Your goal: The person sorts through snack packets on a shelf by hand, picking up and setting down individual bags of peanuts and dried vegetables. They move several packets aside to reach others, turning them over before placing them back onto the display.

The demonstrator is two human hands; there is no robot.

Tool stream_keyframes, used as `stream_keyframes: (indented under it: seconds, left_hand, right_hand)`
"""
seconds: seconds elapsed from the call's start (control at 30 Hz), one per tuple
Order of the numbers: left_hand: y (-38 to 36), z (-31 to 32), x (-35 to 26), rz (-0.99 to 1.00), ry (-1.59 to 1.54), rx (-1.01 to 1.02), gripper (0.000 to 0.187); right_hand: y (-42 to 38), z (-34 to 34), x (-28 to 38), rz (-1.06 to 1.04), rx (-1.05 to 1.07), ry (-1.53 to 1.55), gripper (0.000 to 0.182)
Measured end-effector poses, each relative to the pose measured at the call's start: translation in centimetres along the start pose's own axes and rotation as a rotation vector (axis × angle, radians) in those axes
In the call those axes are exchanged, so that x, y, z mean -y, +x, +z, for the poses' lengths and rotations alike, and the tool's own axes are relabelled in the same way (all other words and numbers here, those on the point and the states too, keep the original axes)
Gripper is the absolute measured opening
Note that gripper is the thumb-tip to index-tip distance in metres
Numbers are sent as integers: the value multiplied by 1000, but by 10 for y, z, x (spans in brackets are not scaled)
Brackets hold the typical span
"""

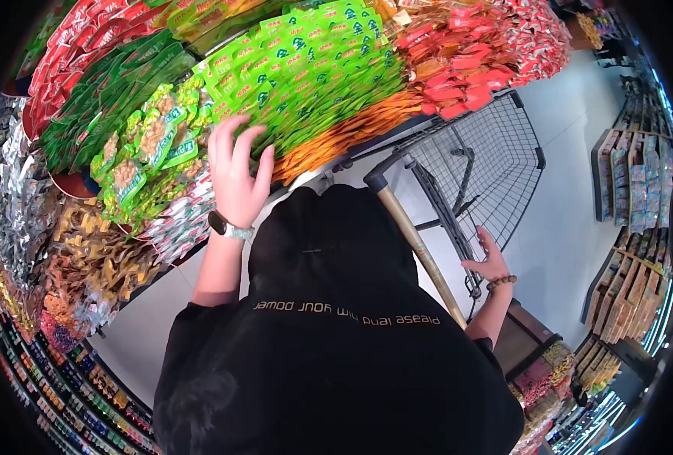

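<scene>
My left hand (238,168), with a watch on its wrist, is raised at the near edge of a snack display. Its fingers are spread and slightly bent, with nothing held in them. Bright green snack packets (298,64) stand in tight rows just beyond the fingertips. Left of this hand lie green bags with a nut-like picture (158,129). My right hand (489,263), wearing a bead bracelet, is held with fingers apart beside a wire shopping cart (495,163). The cart's handle bar (420,250) lies left of that hand, apart from it.
Red packets (469,64) fill the display's right part, and dark green packets (112,98) its left. Silver-wrapped goods (10,182) are at far left. Shelves (636,178) line the right side beyond the pale floor (560,182). A brown bin (526,337) stands at lower right.
</scene>
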State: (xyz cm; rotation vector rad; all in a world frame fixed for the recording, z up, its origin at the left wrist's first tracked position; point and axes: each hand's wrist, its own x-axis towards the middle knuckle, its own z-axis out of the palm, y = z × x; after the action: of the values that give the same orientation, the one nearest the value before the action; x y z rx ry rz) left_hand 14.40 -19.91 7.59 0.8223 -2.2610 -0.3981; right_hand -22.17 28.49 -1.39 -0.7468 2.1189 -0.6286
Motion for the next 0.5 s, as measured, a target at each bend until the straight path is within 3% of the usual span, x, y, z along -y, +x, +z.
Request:
stream_keyframes:
  seconds: [0.1, 0.13, 0.23, 0.27, 0.37, 0.4, 0.5]
  left_hand:
    - [8, 5, 6, -18, 9, -3, 39]
    - [9, 5, 7, -16, 22, -3, 40]
    - [9, 7, 11, -9, 39, 18, 42]
    - [9, 6, 13, -7, 43, 30, 42]
    - [5, 5, 14, -52, -2, 66, 44]
    - [6, 4, 13, -56, -4, 59, 44]
    - [6, 2, 10, -69, -7, 51, 44]
  right_hand:
    - [4, -22, 76, 134, 29, -35, 117]
    - [8, -26, 73, 48, 16, -89, 120]
    - [24, -31, 124, 82, -7, -10, 119]
    - [29, -32, 134, -31, -12, -7, 103]
    - [66, -24, 140, -191, -140, -55, 81]
    - [74, -18, 159, -287, -229, -98, 56]
    - [103, 1, 208, -417, -283, 83, 41]
